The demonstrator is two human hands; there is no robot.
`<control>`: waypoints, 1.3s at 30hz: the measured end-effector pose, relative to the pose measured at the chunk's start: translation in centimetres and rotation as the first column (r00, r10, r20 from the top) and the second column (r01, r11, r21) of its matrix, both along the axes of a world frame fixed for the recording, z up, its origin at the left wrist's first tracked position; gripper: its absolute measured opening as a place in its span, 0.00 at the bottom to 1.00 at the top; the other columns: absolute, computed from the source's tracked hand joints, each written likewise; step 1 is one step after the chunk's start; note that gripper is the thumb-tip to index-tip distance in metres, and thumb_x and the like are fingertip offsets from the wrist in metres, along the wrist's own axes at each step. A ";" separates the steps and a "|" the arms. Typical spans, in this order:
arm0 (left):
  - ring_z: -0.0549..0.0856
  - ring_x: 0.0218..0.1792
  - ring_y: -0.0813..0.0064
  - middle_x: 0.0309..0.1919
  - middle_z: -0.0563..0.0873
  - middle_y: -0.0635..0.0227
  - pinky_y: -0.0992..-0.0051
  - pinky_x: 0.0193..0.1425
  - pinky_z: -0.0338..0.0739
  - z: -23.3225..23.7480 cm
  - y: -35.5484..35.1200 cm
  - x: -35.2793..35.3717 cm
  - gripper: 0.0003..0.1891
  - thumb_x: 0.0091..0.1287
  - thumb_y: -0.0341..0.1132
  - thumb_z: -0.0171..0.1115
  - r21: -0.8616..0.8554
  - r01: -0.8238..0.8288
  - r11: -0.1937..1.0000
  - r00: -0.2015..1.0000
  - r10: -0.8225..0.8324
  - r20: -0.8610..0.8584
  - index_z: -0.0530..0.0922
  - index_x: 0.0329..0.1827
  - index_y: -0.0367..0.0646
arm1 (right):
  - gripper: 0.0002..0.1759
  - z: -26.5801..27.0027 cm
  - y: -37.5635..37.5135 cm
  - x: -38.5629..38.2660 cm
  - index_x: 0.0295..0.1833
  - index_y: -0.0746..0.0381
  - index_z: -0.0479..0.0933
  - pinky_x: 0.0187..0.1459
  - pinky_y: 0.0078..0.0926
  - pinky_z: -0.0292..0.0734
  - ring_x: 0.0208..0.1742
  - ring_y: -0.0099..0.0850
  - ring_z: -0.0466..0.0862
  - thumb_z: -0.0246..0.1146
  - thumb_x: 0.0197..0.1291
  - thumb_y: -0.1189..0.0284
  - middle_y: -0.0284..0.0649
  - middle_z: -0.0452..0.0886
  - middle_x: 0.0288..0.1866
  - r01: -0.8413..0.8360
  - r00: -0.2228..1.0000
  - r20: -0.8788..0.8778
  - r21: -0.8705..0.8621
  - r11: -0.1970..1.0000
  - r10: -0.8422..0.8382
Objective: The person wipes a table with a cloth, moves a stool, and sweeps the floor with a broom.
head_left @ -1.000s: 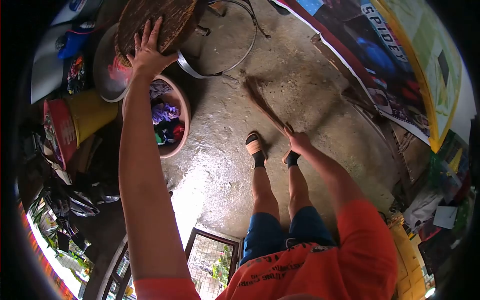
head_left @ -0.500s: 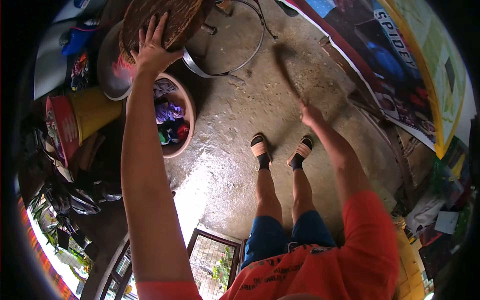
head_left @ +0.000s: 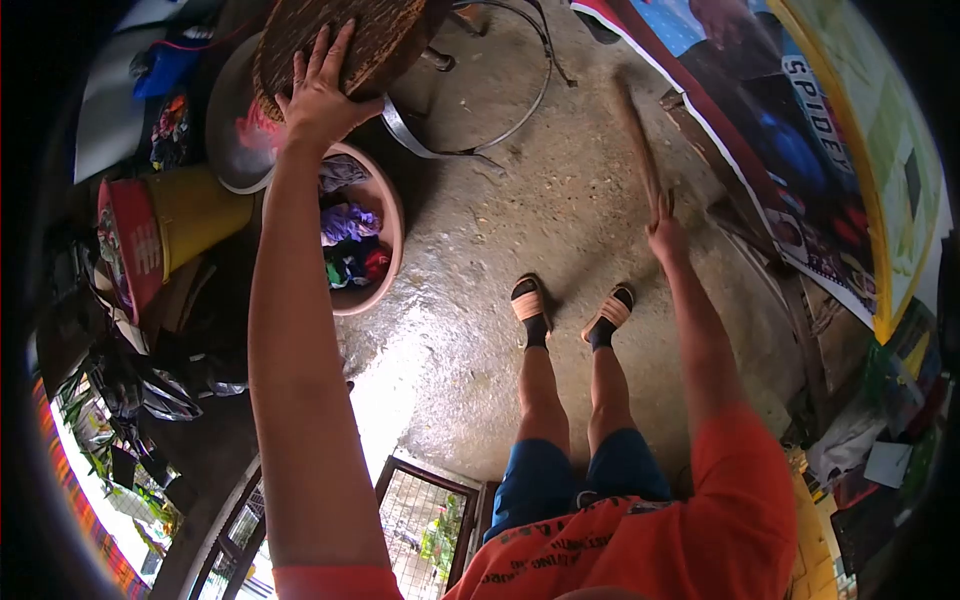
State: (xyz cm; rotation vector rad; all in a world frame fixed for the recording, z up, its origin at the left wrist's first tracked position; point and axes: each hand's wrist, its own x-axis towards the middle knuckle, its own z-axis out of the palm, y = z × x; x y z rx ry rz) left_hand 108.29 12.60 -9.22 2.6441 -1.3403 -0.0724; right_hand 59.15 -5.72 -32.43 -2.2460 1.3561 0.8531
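My left hand (head_left: 325, 100) lies with fingers spread on the rough brown face of a thick, round, woven-looking object (head_left: 375, 45) at the top left. My right hand (head_left: 667, 235) is closed around the lower end of a long brown wooden stick (head_left: 637, 135), which points up and away over the concrete floor. The stick and the round object are well apart. Just below the round object, partly behind my left forearm, stands a pink tub (head_left: 390, 235) with purple, red and green cloths (head_left: 350, 222).
A curved metal band (head_left: 420, 148) lies on the floor near the round object. A yellow bucket (head_left: 200, 220) and a red basin (head_left: 130, 250) are at the left. A printed banner (head_left: 790, 130) hangs along the right. My sandalled feet (head_left: 612, 310) stand mid-floor.
My right hand and the stick have moved to the right, and the stick now stands more upright in the view. My left hand remains on the round object; the whole scene has shifted slightly right.
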 end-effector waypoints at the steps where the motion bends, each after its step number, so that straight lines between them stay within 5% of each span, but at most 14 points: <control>1: 0.49 0.73 0.55 0.73 0.50 0.81 0.34 0.65 0.49 0.0 0.0 0.2 0.55 0.37 0.48 0.75 -0.006 0.005 1.000 1.000 -0.005 -0.014 0.50 0.70 0.79 | 0.42 -1.1 -1.4 1.8 0.73 0.53 0.44 0.44 0.40 0.78 0.43 0.44 0.82 0.59 0.59 0.61 0.52 0.79 0.43 0.087 0.996 -0.013 0.044 0.995 -0.087; 5: 0.52 0.72 0.54 0.73 0.53 0.77 0.42 0.68 0.51 0.1 0.2 0.7 0.54 0.37 0.46 0.75 -0.012 0.016 1.000 0.999 -0.016 0.031 0.52 0.70 0.77 | 0.43 -10.0 2.0 2.1 0.74 0.51 0.42 0.41 0.42 0.78 0.41 0.46 0.81 0.58 0.58 0.64 0.52 0.80 0.42 -0.287 0.956 0.104 0.142 0.947 0.274; 7: 0.55 0.71 0.54 0.72 0.57 0.73 0.57 0.72 0.55 0.4 0.1 1.0 0.54 0.37 0.44 0.74 -0.013 0.030 0.999 0.998 -0.029 0.052 0.53 0.70 0.75 | 0.45 -9.9 5.5 -0.5 0.74 0.46 0.40 0.38 0.43 0.78 0.38 0.48 0.82 0.59 0.56 0.69 0.51 0.80 0.44 -0.418 0.905 0.168 0.176 0.891 0.391; 8: 0.55 0.71 0.54 0.72 0.57 0.73 0.57 0.72 0.56 0.6 0.1 0.9 0.54 0.37 0.43 0.74 -0.017 0.033 0.999 0.998 -0.032 0.050 0.53 0.70 0.75 | 0.46 -5.3 7.2 -1.0 0.74 0.44 0.40 0.37 0.42 0.78 0.38 0.48 0.82 0.59 0.55 0.70 0.51 0.79 0.44 -0.517 0.856 0.159 0.217 0.828 0.492; 11: 0.55 0.71 0.55 0.71 0.58 0.76 0.56 0.70 0.58 1.4 0.0 0.2 0.53 0.37 0.43 0.74 0.026 0.021 0.999 0.994 -0.023 0.107 0.54 0.70 0.75 | 0.45 1.4 9.0 -3.6 0.73 0.41 0.41 0.37 0.43 0.78 0.38 0.48 0.82 0.60 0.55 0.69 0.51 0.78 0.45 -0.486 0.873 0.139 0.316 0.815 0.467; 14: 0.45 0.73 0.57 0.74 0.46 0.71 0.40 0.70 0.41 8.2 -3.4 -3.7 0.55 0.43 0.55 0.71 0.519 -0.232 0.823 0.973 0.185 0.140 0.44 0.73 0.69 | 0.44 4.7 7.4 -5.8 0.73 0.40 0.44 0.37 0.45 0.77 0.37 0.48 0.82 0.60 0.55 0.69 0.51 0.78 0.43 -0.454 0.889 0.205 0.262 0.852 0.410; 19: 0.49 0.73 0.63 0.74 0.48 0.75 0.45 0.71 0.36 5.9 -1.9 -1.3 0.57 0.39 0.52 0.73 0.351 -0.177 0.919 0.984 0.169 0.054 0.46 0.73 0.71 | 0.43 6.4 1.4 -1.1 0.73 0.41 0.44 0.38 0.46 0.77 0.39 0.52 0.80 0.60 0.56 0.69 0.53 0.77 0.44 -0.322 0.947 0.072 0.200 0.925 0.314; 21: 0.49 0.73 0.63 0.74 0.48 0.75 0.45 0.71 0.37 5.7 -2.0 -1.1 0.57 0.38 0.52 0.73 0.355 -0.179 0.917 0.984 0.172 0.052 0.47 0.73 0.71 | 0.44 3.0 -1.1 1.4 0.73 0.41 0.44 0.34 0.46 0.76 0.36 0.52 0.81 0.61 0.56 0.68 0.53 0.78 0.39 -0.389 0.896 0.214 -0.048 0.920 0.390; 25: 0.50 0.73 0.62 0.74 0.49 0.74 0.45 0.71 0.38 5.8 -1.9 -1.4 0.57 0.37 0.51 0.74 0.339 -0.194 0.921 0.981 0.192 0.041 0.48 0.73 0.71 | 0.44 -1.6 -4.4 12.7 0.73 0.42 0.45 0.37 0.44 0.78 0.37 0.49 0.82 0.62 0.56 0.65 0.52 0.79 0.38 -0.296 0.928 0.212 -0.078 0.952 0.306; 29: 0.50 0.73 0.62 0.74 0.50 0.74 0.44 0.71 0.38 5.3 -1.9 -1.1 0.57 0.36 0.50 0.74 0.309 -0.184 0.933 0.983 0.175 0.057 0.48 0.72 0.71 | 0.43 -5.6 -2.7 20.1 0.72 0.44 0.48 0.41 0.42 0.78 0.40 0.46 0.83 0.62 0.54 0.67 0.51 0.81 0.41 -0.446 0.870 0.253 0.036 0.894 0.424; 31: 0.50 0.73 0.62 0.74 0.50 0.74 0.44 0.71 0.38 5.2 -1.9 -0.9 0.57 0.36 0.50 0.74 0.306 -0.176 0.936 0.984 0.167 0.055 0.49 0.72 0.71 | 0.42 -10.4 -0.5 18.9 0.72 0.43 0.49 0.37 0.40 0.78 0.37 0.44 0.82 0.61 0.53 0.70 0.50 0.81 0.38 -0.533 0.833 0.231 0.088 0.841 0.503; 33: 0.50 0.73 0.62 0.73 0.51 0.74 0.44 0.71 0.38 5.2 -1.7 -0.6 0.57 0.36 0.49 0.74 0.295 -0.162 0.942 0.987 0.158 0.039 0.49 0.72 0.71 | 0.36 -5.9 0.8 17.1 0.72 0.43 0.49 0.33 0.39 0.77 0.33 0.43 0.82 0.56 0.60 0.70 0.47 0.81 0.35 -0.717 0.694 0.227 0.141 0.682 0.683; 37: 0.50 0.73 0.60 0.73 0.51 0.73 0.44 0.71 0.36 5.3 -1.7 -0.4 0.58 0.35 0.48 0.74 0.290 -0.161 0.943 0.987 0.152 0.054 0.49 0.73 0.70 | 0.45 -4.7 -0.7 8.5 0.72 0.31 0.47 0.29 0.35 0.76 0.27 0.36 0.79 0.61 0.55 0.75 0.45 0.78 0.31 -0.719 0.694 0.216 0.179 0.671 0.686; 39: 0.50 0.73 0.59 0.73 0.51 0.73 0.44 0.71 0.35 5.1 -1.8 -0.4 0.58 0.35 0.48 0.74 0.285 -0.146 0.947 0.989 0.136 0.054 0.49 0.73 0.69 | 0.48 -3.2 -3.4 4.2 0.72 0.32 0.48 0.28 0.33 0.76 0.25 0.34 0.78 0.65 0.51 0.74 0.44 0.79 0.33 -0.757 0.626 0.317 0.029 0.652 0.712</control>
